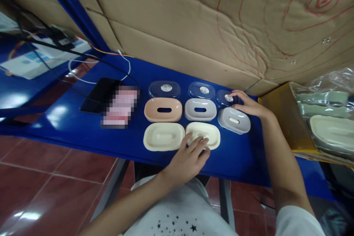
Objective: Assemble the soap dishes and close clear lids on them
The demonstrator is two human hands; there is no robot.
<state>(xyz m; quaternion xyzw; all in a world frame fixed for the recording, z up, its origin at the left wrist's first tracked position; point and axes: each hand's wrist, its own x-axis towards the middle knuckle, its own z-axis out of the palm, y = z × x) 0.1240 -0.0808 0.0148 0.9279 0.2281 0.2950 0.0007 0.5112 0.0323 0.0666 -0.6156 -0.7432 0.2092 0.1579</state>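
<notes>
Soap-dish parts lie in rows on a blue table. The back row has three clear lids. In the middle row are a pink tray, a grey tray and a tilted grey tray. In front lie two cream bases. My left hand rests with fingers spread on the right cream base. My right hand has its fingertips on the rightmost clear lid, just behind the tilted grey tray.
A black phone with a white cable and a blurred pink item lie left of the dishes. A yellow box at the right holds bagged soap dishes. A cardboard wall stands behind the table.
</notes>
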